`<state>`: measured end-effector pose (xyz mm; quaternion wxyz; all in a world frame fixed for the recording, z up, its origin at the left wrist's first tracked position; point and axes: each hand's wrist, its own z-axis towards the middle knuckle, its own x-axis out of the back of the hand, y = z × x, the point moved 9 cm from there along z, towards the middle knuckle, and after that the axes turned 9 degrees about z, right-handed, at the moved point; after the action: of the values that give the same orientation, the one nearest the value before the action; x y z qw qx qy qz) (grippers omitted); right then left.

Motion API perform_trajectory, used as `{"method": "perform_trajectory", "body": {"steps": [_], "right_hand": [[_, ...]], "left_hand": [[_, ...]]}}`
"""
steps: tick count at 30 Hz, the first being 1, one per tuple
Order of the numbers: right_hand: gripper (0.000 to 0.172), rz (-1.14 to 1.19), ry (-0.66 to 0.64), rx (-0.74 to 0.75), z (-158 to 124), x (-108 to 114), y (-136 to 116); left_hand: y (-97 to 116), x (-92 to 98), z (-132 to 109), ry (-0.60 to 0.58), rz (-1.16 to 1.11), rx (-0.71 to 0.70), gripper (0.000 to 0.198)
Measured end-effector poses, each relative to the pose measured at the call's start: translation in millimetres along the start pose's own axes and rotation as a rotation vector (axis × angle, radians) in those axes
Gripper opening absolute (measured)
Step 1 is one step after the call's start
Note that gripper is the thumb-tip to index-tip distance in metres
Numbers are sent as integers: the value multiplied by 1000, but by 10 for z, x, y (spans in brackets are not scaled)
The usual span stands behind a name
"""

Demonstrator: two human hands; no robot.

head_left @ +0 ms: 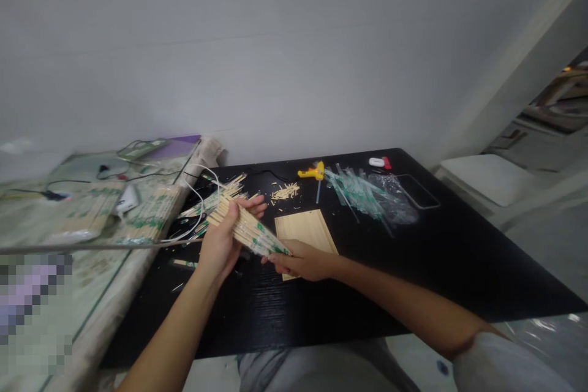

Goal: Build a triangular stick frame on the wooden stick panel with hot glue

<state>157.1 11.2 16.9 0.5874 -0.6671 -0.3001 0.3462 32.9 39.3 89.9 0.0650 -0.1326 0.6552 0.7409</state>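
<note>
My left hand [225,239] is closed around a bundle of wrapped wooden chopsticks [248,229], held above the black table [413,269]. My right hand [301,260] pinches the near end of that bundle, fingers together at its green-printed wrapper. Just behind my right hand a flat wooden board [305,228] lies on the table. More wrapped chopsticks [211,202] lie in a loose heap left of the bundle, crossed by a white cable.
A yellow glue gun [313,173] and a pile of short wood bits [285,192] lie at the table's back. Empty clear wrappers [362,190] spread to the right, beside a white and red object [380,162]. Chopstick packs [149,214] rest on the glass-topped side table at left.
</note>
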Motion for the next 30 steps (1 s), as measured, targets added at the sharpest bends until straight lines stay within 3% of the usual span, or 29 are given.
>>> {"method": "perform_trajectory", "body": {"steps": [4, 8, 14, 18, 22, 24, 27, 30], "right_hand": [[61, -1, 12, -11, -211, 106, 22], [71, 47, 51, -36, -336, 186, 158], [68, 39, 115, -91, -540, 300, 288], [62, 51, 217, -119, -734, 529, 350], [61, 37, 391, -136, -1008, 998, 370], [61, 54, 588, -104, -1205, 1382, 295], [52, -96, 917, -38, -1525, 1983, 33], [28, -531, 1124, -189, -1698, 2419, -230]], "left_hand": [[-116, -50, 4, 35, -35, 26, 42], [-160, -65, 20, 67, -50, 33, 43], [-29, 27, 78, 138, -94, 4, 44], [159, 153, 141, 182, -158, -64, 41], [447, 275, 199, 181, -223, -225, 34], [513, 317, 206, 200, -199, -270, 33], [433, 279, 196, 211, -102, -278, 38], [170, 176, 191, 195, 30, -240, 49]]}}
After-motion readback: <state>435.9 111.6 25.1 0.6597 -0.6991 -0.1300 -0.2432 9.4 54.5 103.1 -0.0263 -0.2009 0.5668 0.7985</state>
